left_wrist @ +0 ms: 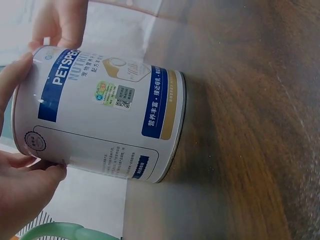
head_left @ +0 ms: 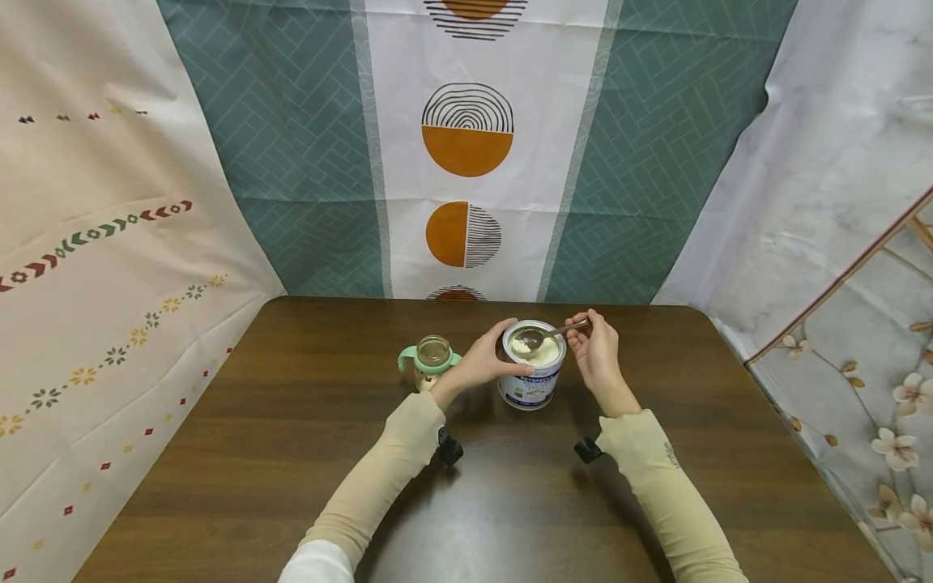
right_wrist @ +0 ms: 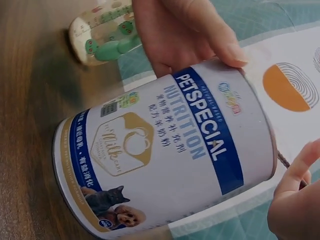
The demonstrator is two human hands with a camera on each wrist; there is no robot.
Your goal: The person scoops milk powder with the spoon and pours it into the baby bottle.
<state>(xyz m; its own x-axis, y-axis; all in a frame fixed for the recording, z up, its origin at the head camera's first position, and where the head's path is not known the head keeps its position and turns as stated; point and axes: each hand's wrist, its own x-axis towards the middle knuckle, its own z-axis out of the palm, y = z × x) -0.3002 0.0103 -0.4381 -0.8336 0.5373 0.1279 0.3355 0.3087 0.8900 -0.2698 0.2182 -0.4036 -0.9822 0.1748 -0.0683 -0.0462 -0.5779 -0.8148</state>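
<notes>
A white and blue milk powder can (head_left: 530,387), labelled PETSPECIAL, stands without a lid on the table, pale powder showing inside. My left hand (head_left: 483,357) grips it near the rim, thumb on the near side and fingers round the back. My right hand (head_left: 599,358) pinches the handle of a metal spoon (head_left: 532,338), whose bowl is over the powder at the can's mouth. In the right wrist view the can (right_wrist: 170,150) hides most of the spoon. Beside the left hand stands an uncapped baby bottle (head_left: 433,354) with a green handled collar.
The dark wooden table (head_left: 525,502) reaches to a patterned curtain (head_left: 466,162) at the back. A floral cloth (head_left: 860,421) hangs at the right, a cream cloth (head_left: 109,324) at the left. Each wrist carries a small black camera.
</notes>
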